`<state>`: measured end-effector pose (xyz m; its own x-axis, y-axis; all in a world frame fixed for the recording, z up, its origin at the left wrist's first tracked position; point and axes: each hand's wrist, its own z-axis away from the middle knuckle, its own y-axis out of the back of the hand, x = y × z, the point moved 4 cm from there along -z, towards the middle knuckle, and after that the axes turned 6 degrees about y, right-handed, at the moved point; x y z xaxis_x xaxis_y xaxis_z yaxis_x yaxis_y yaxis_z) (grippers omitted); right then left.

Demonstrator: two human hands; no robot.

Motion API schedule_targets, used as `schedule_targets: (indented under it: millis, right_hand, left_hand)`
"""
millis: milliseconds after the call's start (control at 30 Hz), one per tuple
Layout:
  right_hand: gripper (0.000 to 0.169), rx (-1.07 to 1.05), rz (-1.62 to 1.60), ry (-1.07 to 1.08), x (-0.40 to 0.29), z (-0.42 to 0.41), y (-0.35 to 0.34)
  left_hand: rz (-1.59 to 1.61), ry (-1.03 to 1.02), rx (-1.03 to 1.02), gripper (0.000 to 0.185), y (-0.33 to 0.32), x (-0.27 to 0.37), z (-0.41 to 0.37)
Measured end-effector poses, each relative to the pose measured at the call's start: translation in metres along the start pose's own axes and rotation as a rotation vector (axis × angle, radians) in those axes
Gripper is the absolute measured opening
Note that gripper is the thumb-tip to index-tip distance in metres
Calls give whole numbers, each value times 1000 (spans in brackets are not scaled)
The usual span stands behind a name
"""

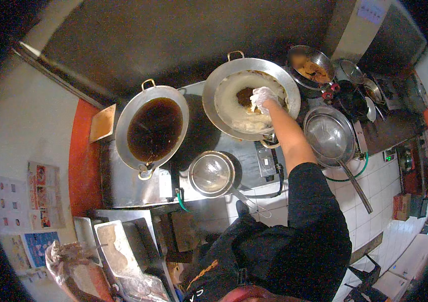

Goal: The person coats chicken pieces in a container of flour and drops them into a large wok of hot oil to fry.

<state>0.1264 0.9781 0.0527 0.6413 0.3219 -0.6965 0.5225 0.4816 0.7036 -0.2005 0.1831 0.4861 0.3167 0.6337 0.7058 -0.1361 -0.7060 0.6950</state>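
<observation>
My right hand [265, 99], in a thin clear glove, reaches over a wide metal wok [210, 102] of foaming oil [229, 90]. Its fingers are bunched and point down. Pale battered pieces [250, 124] float in the foam just below and beside it; whether the fingers grip one is unclear. At the lower left is my left hand [61, 260], gloved and coated with flour or crumbs, beside a metal tray of pale flour [114, 249]. Its fingers and anything in them cannot be made out.
A second wok [121, 132] holds dark, still oil. A round strainer [212, 174] rests at the counter's front; a larger long-handled strainer [329, 136] is right of my arm. Behind it, a metal bowl [321, 56] holds browned food. A green hose [365, 170] loops near the front edge.
</observation>
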Motion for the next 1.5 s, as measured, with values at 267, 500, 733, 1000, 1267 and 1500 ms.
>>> schedule_targets:
  millis: [267, 500, 733, 1000, 1267, 1500]
  right_hand:
    - [41, 57, 366, 373, 11, 5, 104]
    - [48, 289, 35, 285, -98, 213, 254]
    - [38, 408, -176, 286, -74, 432, 270]
    - [58, 713, -632, -361, 5, 607, 154]
    - [53, 1131, -817, -525, 12, 683, 110]
    - [48, 1146, -811, -737, 42, 697, 104]
  left_hand:
    - [-89, -258, -209, 39, -85, 119, -25]
    - [-303, -669, -219, 48, -187, 232, -52]
    - [190, -591, -817, 26, -378, 355, -32]
    - [-235, -1006, -820, 37, -618, 354, -37]
    - [-762, -890, -1009, 39, -805, 292, -22]
    - [-897, -852, -1110, 42, -853, 261, -22]
